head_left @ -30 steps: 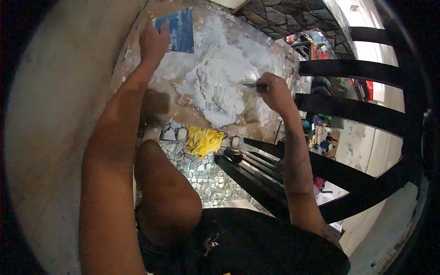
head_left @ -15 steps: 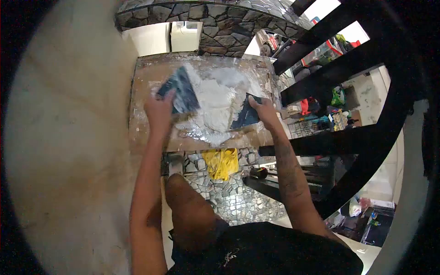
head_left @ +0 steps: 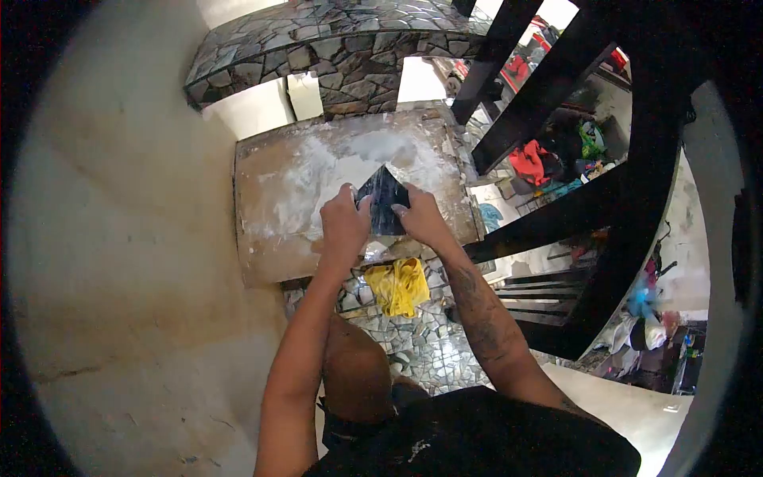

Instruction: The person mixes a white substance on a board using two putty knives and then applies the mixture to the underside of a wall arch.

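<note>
My left hand [head_left: 346, 224] and my right hand [head_left: 424, 216] are close together over a worn wooden board [head_left: 270, 250]. Between them is a dark, flat putty spreader [head_left: 385, 205], tilted with one corner pointing away from me. Each hand pinches a side of the dark sheet. Two spreaders seem to overlap here, though I cannot make out a clear line between them. White paste [head_left: 298, 187] is smeared across the board beyond and beside my hands, thick in places and thin in others.
A crumpled yellow cloth [head_left: 399, 288] lies below the board's near edge, above stone-patterned flooring [head_left: 429, 350]. Black railing bars [head_left: 556, 211] rise at the right. A plain wall [head_left: 135, 238] stands at the left, and a stone-faced ledge [head_left: 350, 63] runs behind the board.
My hands were apart, each with its own spreader, and have come together over the board's near middle. The thick paste mound on the board has shrunk. The view has shifted slightly.
</note>
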Demonstrator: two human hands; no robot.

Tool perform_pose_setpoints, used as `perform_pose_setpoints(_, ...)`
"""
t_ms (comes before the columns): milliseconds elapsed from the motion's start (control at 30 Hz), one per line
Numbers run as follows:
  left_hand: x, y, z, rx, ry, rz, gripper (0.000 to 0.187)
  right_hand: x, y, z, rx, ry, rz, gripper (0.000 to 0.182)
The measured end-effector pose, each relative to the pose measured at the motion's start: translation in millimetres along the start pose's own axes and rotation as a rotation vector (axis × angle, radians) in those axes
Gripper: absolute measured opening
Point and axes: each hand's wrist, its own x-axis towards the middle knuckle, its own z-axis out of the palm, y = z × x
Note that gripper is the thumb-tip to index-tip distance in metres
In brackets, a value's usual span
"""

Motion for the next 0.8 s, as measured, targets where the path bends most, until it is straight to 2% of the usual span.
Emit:
perform_pose_setpoints(100,5.3,-14.4,16.1,0.092,0.095,0.058,0.025,-4.6,3.7,-12.3,0.026,-0.062,0.000,0.038)
perform_pose_setpoints(133,5.8,-20.7,20.6,0.126,0.129,0.076,0.024,-7.9,5.9,-14.7,-0.033,0.012,-0.023,0.037)
perform_pose_setpoints(233,8.7,-16.6,5.7,0.077,-0.065,-0.022,0.020,-9.6,12.9,-27.7,-0.178,0.207,-0.081,0.033)
perform_pose_setpoints(300,1.5,-20.2,-1.3,0.116,-0.013,0.279,0.020,-8.4,13.9,-44.9,-0.228,0.290,-0.098,0.030)
perform_pose_setpoints(400,-6.0,-23.9,-2.7,0.118,-0.017,0.622,0.018,-8.5,4.4,-68.9,-0.401,0.165,-0.250,0.026)
perform_pose_setpoints(467,-3.8,-25.1,-1.0,0.040,0.006,0.860,0.015,-14.6,-9.9,-65.7,-0.376,0.115,-0.398,0.024)
perform_pose_setpoints(567,-3.5,-18.8,1.4,-0.009,-0.024,1.020,0.013,-20.2,-23.0,-53.1,-0.402,0.059,-0.500,0.023)
perform_pose_setpoints(667,-4.8,-13.3,-0.4,-0.005,-0.010,1.063,0.013,8.4,-9.1,-38.7,-0.468,-0.084,-0.491,0.023)
perform_pose_setpoints(700,-6.0,-13.8,1.2,0.003,0.001,1.051,0.014,22.6,9.7,-23.0,-0.511,-0.007,-0.502,0.020)
perform_pose_setpoints(800,-3.8,-19.9,4.2,0.015,0.018,1.027,0.015,53.6,34.3,-25.4,-0.375,-0.046,-0.434,0.019)
